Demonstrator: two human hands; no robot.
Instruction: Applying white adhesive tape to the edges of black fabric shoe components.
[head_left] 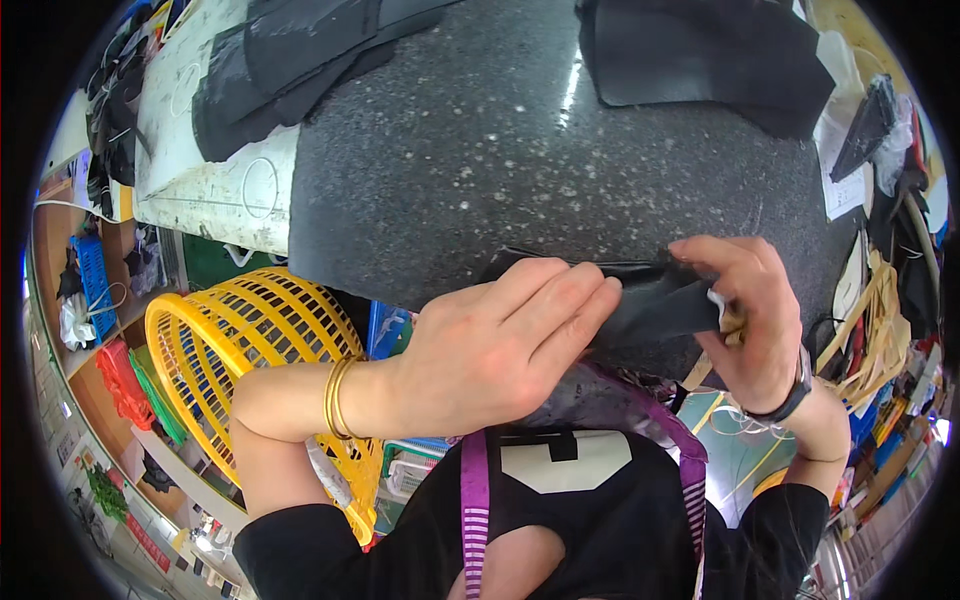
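A folded piece of black leather-like sheet [660, 308] lies at the near edge of the dark speckled worktop [470, 150], between my two hands. My left hand [500, 340] is over its left part, fingers pressed together and pointing right; the thumb is hidden underneath. Around the piece's right end curls my right hand [755, 310], its index fingertip near the upper edge and its thumb below. A small whitish and tan bit [733, 322] shows inside the right hand's curl; its kind is unclear.
Stacked black sheet pieces [290, 65] lie at the far left, and more black sheets [705, 60] at the far right. A yellow plastic basket [215, 345] stands below the worktop at left. Tan strips [875, 320] hang at right. A blue basket [92, 285] sits on a left shelf.
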